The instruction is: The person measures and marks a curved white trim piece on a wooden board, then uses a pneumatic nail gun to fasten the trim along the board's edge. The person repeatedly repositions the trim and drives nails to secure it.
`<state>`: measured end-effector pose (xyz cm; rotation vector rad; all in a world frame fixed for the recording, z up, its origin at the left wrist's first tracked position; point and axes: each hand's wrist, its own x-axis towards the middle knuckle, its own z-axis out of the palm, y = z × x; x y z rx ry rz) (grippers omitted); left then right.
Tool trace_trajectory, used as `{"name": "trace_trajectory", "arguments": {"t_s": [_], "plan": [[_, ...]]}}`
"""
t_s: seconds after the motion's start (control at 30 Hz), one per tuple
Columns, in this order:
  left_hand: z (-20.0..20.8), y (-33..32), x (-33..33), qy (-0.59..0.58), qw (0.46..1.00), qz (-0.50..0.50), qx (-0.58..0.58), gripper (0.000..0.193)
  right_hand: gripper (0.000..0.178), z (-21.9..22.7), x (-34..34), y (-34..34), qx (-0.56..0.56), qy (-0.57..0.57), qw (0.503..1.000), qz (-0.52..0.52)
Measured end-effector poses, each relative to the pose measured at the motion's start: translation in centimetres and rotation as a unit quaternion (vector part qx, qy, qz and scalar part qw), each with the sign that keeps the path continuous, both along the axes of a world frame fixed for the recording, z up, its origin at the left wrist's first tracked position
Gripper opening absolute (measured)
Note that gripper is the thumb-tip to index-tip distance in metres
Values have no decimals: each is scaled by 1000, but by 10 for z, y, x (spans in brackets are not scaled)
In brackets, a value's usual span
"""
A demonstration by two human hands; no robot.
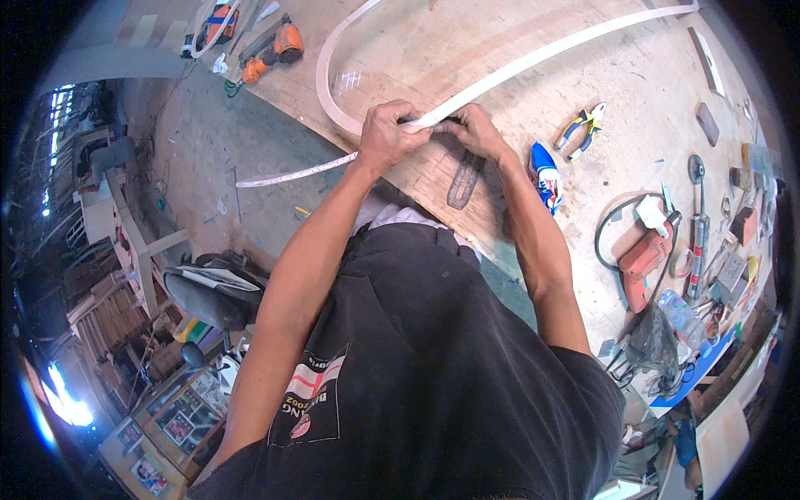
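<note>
"Head view, clock read from our hands: materials?"

"One smooth, thin white strip point(533, 62), curving toward two o'clock; our left hand point(392, 133) and right hand point(473, 135), fingers curled, pinch it."

"Counts?"

"Two orange power tools point(287, 42), ten o'clock; one pair of pliers point(591, 122), three; one blue-white packet point(546, 177), four."

"Edges, room?"

"Our wooden table point(533, 112): edge, seven o'clock; open room between strip and pliers."

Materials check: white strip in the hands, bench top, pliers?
White strip: probably plastic or laminate, smooth with a slight sheen; the face is even and bends in a long curve. Coated wood isn't ruled out.
Bench top: looks like bare wood or plywood, matt and worn; brownish grain and stains show.
Pliers: pale, likely metal head; yellow-and-dark grips, plastic or rubber.
</note>
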<state>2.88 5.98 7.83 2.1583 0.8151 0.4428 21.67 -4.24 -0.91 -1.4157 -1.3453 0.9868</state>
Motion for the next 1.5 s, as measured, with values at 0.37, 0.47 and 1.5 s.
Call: {"name": "trace_trajectory", "arguments": {"t_s": [0.37,0.47,1.5], "plan": [[7,6,0,26,999,-15,-38,26,27,-5,5,4,4,10,1000,16],[5,9,-1,31,998,-16,-43,27,27,-10,4,7,-12,29,999,19],[11,14,6,69,996,-13,-49,25,28,4,-5,-18,-5,67,991,-111]]}}
